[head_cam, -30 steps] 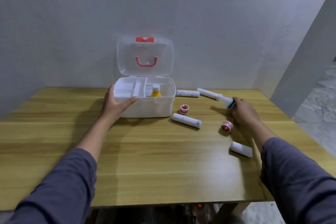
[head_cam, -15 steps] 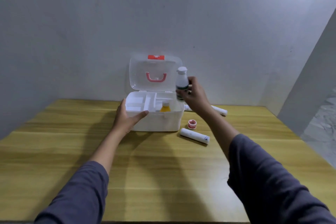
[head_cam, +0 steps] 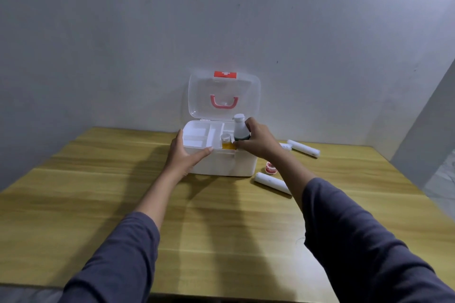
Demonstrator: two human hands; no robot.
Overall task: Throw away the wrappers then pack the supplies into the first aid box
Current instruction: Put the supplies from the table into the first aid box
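Note:
The white first aid box [head_cam: 229, 167] stands open at the back of the table, its clear lid [head_cam: 222, 91] with a pink handle upright against the wall. My left hand [head_cam: 183, 156] grips the box's front left corner. My right hand [head_cam: 257, 141] holds a dark bottle with a white cap [head_cam: 240, 126] upright, its lower part inside the box's right compartment, beside a yellow bottle [head_cam: 227, 142]. White bandage rolls [head_cam: 272, 182] [head_cam: 304, 148] and a red-and-white tape roll [head_cam: 270, 168] lie right of the box.
The wooden table [head_cam: 221, 229] meets a grey wall at the back and a wall corner at the right. Its right edge drops to a pale floor [head_cam: 443, 184]. A divided tray [head_cam: 202, 136] fills the box's left side.
My right hand picked the dark bottle up from the right side of the table, carried it left over the box and lowered it partly inside. The left hand stayed on the box.

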